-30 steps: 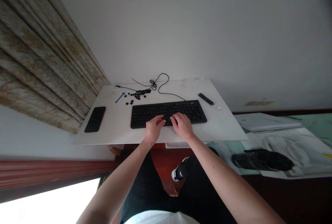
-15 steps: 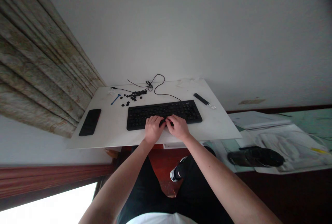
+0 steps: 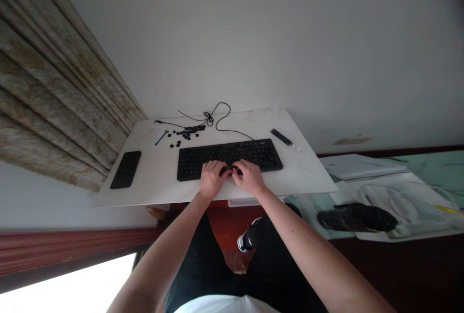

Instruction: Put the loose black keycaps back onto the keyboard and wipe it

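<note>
Black keyboard (image 3: pixel 261 152) seemingly under both hands (image 3: pixel 212 181)

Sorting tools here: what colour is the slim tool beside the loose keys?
The slim tool is blue; head view.

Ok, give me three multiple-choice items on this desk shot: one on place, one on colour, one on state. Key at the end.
1. Where does the black slab smartphone lie relative to the black keyboard?
A. Left of it, on the white desktop
B. Right of it
C. On top of it

2. What colour is the slim tool beside the loose black keycaps?
A. Red
B. Blue
C. White

3. What are the left hand and right hand doing?
A. Left hand gripping the phone
B. Right hand holding the cable
C. Both on the keyboard

1: A, it lies past the keyboard's left end.
2: B, its thin shaft shows blue.
3: C, both hands' fingers meet on the middle keys.
</note>
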A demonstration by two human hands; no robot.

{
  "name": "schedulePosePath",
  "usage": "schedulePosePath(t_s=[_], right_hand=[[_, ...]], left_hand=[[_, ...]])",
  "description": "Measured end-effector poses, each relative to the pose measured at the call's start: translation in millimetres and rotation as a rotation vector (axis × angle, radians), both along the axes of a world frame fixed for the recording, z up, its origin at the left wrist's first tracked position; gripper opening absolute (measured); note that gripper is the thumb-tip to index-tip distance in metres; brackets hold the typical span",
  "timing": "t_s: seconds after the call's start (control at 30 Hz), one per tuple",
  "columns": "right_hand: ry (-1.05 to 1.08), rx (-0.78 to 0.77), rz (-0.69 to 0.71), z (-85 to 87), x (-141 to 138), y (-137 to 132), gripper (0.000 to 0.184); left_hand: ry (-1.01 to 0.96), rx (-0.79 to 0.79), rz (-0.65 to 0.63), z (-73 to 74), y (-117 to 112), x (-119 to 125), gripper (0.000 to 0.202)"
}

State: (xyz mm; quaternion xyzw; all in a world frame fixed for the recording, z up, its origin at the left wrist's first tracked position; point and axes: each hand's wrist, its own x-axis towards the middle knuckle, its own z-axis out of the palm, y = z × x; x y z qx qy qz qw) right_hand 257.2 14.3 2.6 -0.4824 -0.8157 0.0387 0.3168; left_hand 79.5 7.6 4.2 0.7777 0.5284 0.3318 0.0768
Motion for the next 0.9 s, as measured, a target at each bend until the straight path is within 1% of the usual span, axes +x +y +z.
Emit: schedulePosePath(t_s=[0.17,0.27,0.4,0.57,0.63,0.73,0.83,0.9], right_hand=[[-0.049,0.0,0.021,-1.7,-2,-2,0.019],[-0.035,-0.019,0.031,-1.5,-4,-4,0.02],[0.129,-0.125,0.013,0.1,-4,-9,0.018],[0.366,-0.259,-0.009,5.3,-5,-21,0.012],[0.445,-0.329,-0.035,9.3,0,-22,0.011],[0.508,-0.423,-0.079,16.7,23,-11,0.014],[0.527,-0.542,-0.158,24.8,64,13,0.018],[0.491,-0.623,-0.222,29.7,91,30,0.018]], left_hand=[[0.065,0.013,-0.075,-0.3,-1,-2,0.012],[0.116,0.044,-0.106,-0.3,-1,-1,0.013],[0.171,0.1,-0.124,-1.2,-2,0,0.014],[0.167,0.202,-0.185,-3.2,-5,0,0.018],[0.158,0.225,-0.205,-3.0,-7,0,0.018],[0.141,0.228,-0.171,-1.5,-7,1,0.017],[0.146,0.21,-0.09,-0.2,-5,4,0.015],[0.151,0.199,-0.065,0.0,-3,6,0.014]])
